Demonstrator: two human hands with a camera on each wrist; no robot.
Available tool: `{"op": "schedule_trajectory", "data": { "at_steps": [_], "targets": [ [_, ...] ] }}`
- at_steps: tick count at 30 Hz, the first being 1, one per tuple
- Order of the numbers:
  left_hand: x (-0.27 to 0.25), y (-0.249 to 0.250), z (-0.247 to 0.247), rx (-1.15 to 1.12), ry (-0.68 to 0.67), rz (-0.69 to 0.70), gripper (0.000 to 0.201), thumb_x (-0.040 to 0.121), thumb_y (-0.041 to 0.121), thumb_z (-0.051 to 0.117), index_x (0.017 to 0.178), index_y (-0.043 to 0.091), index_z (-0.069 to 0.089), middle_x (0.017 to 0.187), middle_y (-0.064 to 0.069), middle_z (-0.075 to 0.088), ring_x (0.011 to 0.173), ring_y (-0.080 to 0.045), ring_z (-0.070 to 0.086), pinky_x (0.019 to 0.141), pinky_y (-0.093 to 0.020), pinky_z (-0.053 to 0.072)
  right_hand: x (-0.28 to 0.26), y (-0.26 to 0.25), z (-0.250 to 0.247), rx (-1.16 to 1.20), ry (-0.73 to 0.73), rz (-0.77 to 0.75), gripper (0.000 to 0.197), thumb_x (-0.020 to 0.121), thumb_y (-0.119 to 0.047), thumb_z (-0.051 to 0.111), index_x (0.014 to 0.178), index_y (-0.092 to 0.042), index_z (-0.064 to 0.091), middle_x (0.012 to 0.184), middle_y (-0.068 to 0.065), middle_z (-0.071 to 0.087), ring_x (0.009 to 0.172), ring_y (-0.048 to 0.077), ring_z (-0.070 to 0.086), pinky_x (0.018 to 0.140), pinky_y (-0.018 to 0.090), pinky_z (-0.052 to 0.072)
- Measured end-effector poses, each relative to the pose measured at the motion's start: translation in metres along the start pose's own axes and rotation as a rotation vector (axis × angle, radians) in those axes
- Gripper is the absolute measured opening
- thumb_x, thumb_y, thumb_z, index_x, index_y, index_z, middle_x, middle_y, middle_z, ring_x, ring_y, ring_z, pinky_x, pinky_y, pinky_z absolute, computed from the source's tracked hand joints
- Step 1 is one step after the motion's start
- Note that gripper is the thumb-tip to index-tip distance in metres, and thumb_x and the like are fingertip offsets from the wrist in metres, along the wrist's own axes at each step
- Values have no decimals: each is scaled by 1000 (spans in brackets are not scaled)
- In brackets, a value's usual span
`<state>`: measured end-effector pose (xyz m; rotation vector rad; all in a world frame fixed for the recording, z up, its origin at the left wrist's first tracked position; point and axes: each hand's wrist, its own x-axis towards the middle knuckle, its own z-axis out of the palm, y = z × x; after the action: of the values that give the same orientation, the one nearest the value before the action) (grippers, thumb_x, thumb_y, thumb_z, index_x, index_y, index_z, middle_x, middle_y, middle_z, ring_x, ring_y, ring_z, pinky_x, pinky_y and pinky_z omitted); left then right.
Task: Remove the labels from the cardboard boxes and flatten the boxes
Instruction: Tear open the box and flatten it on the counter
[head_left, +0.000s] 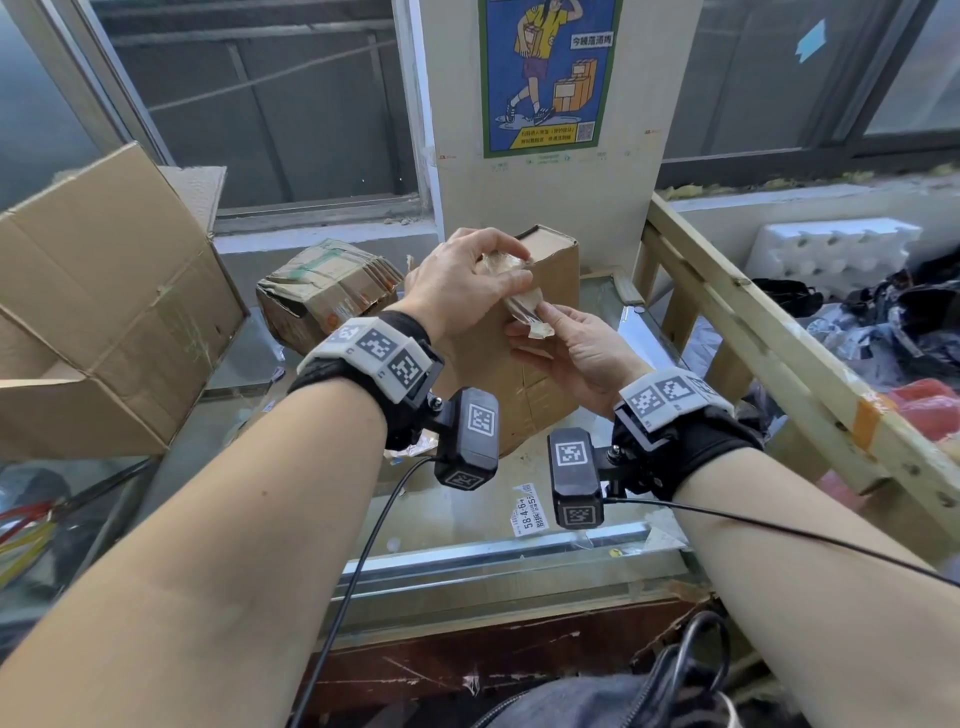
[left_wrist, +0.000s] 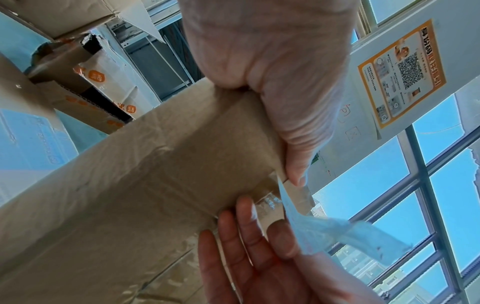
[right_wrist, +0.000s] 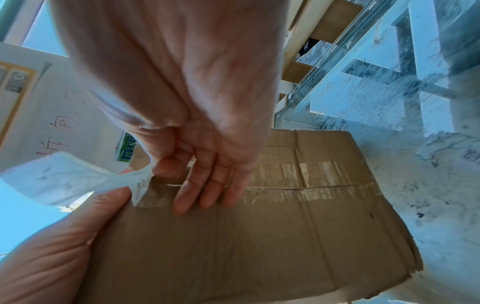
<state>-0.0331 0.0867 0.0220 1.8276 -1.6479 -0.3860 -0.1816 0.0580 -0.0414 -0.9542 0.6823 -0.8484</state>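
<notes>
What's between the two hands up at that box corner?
A crumpled strip of peeled tape runs between the left hand and right hand, over the upright cardboard box. The head view shows it best.

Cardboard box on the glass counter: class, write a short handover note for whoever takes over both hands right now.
Left hand grips the upright cardboard box at its top corner.
Right hand pinches the strip of tape, partly peeled off that corner.
Done: a removed label lies on the glass counter.
Left: finish peeling, flatten this box, then the crushed box and the large open box.
</notes>
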Motion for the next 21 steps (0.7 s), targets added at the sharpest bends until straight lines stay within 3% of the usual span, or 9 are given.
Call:
{"op": "schedule_trajectory", "data": {
  "at_steps": [11, 16, 21],
  "targets": [
    [-1, -1, 1, -20, 1, 1, 18, 83, 56, 64, 100, 50, 61, 118, 16, 52, 113, -14, 52, 102, -46, 40, -6, 7, -5, -26, -14, 31, 17, 99, -23, 44, 99, -13, 57, 88, 8, 66, 93, 22, 61, 101, 44, 43],
    [0, 1, 2, -10, -5, 8, 16, 84, 56, 64, 99, 51, 60, 121, 14, 53, 113, -15, 52, 102, -46, 40, -5, 9, -8, -39, 1, 41, 17, 99, -24, 45, 98, -14, 58, 82, 5, 68, 90, 20, 60, 99, 42, 43],
    [2, 1, 4, 13, -15, 20, 16, 85, 55, 63, 100, 51, 61, 111, 18, 48, 112, -14, 51, 101, -43, 40, -5, 12, -12, 5, 24, 45, 14, 98, -22, 47, 95, -13, 57, 72, 2, 69, 84, 20, 59, 99, 44, 43]
  ]
}}
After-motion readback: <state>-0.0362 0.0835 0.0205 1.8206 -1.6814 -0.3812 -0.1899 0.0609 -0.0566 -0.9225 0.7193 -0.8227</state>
